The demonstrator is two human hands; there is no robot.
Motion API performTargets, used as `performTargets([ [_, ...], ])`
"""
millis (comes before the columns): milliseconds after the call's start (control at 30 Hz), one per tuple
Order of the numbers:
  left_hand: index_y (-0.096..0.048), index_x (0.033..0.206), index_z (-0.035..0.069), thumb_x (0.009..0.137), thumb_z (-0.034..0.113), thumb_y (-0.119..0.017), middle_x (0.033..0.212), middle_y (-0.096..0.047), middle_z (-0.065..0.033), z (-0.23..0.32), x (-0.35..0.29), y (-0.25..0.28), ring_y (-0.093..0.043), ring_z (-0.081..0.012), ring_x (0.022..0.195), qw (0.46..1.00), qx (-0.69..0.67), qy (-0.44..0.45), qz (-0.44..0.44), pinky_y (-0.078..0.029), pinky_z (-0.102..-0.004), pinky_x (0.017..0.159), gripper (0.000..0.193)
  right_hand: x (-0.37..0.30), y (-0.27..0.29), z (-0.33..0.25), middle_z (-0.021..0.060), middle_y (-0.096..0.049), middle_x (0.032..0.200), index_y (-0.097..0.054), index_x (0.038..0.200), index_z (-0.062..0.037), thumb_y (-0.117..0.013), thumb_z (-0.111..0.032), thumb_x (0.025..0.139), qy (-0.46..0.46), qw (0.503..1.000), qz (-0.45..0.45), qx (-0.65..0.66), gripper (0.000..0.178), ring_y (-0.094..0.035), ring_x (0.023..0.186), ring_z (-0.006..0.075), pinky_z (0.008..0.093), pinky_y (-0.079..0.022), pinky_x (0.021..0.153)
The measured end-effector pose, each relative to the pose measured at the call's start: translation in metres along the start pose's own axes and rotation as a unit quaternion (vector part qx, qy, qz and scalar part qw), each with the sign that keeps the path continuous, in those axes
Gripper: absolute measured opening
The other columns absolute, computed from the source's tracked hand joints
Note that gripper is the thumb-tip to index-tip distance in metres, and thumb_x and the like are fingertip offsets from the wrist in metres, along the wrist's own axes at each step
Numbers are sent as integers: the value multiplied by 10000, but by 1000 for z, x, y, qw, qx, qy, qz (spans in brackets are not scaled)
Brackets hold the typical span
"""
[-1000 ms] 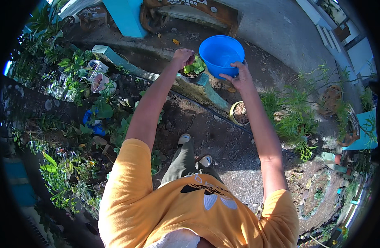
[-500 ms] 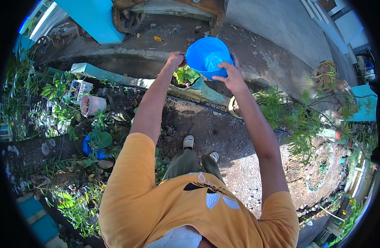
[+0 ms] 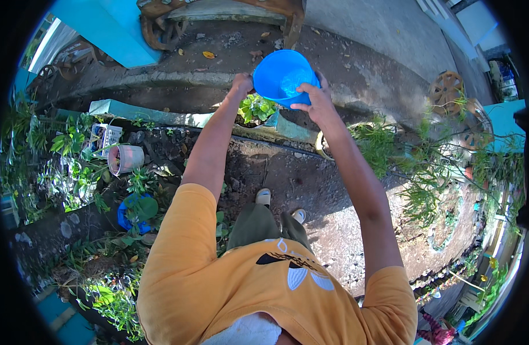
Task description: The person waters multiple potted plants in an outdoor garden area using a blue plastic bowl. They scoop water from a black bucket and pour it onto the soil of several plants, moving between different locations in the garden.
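Both my arms stretch forward around a round blue plastic pail (image 3: 276, 72), tilted so that I see into it. Something glassy and rippled, like water, shows in its bottom. My right hand (image 3: 314, 102) grips its right side, thumb and a finger over the near rim. At the left rim my left hand (image 3: 242, 84) is closed, its fingertips hidden; it seems to hold the pail's edge or a handle there. A leafy green plant (image 3: 256, 108) grows just below the pail, beside the low painted concrete border (image 3: 190, 119).
A wooden bench (image 3: 291, 26) stands beyond the border. Feathery green foliage (image 3: 417, 172) spreads on the right. On the left are a whitish bucket (image 3: 125, 159), a blue plastic bag (image 3: 125, 218) and dense plants. My sandalled feet (image 3: 263, 197) stand on bare soil.
The pail and both hands have shifted slightly left in view, and the pail's tilt has changed a little. The surroundings have turned slightly with my head. The grip looks the same.
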State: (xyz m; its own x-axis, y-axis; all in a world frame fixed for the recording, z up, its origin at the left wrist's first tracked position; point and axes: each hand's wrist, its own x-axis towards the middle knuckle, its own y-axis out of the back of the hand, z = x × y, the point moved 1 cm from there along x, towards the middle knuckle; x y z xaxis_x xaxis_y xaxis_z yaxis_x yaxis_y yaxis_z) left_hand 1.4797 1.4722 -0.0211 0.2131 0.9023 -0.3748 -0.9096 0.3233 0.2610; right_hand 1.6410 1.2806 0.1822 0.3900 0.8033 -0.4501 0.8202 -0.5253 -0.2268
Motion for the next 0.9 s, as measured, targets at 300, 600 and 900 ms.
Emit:
performTargets([
  [300,-593,677,16,788,-11,-535,539,-514,-88,14,-14,9,-535,-222,434,976,-205,74,8,-370,-345,327,128,4,-13,-6,150,-426,1271,-210,1436,-162,-664,2,579,-5,1000,20,-7,985,-521,1050,334,427,-577,555],
  [600,-609,663,-6,740,90,-624,600,-597,-134,8,2,31,-547,-180,438,996,83,1,-35,-390,-323,371,124,5,3,2,188,-332,1325,-153,1432,-160,-649,-14,616,-38,993,-71,91,966,-424,1158,398,560,-553,722],
  [900,-720,802,82,773,376,-660,693,-665,-94,67,-70,8,-642,-198,676,976,212,-45,11,-493,-338,648,302,-31,66,14,191,-204,1395,-140,1426,-207,-610,14,653,-53,976,-97,185,932,-312,1253,431,607,-524,804],
])
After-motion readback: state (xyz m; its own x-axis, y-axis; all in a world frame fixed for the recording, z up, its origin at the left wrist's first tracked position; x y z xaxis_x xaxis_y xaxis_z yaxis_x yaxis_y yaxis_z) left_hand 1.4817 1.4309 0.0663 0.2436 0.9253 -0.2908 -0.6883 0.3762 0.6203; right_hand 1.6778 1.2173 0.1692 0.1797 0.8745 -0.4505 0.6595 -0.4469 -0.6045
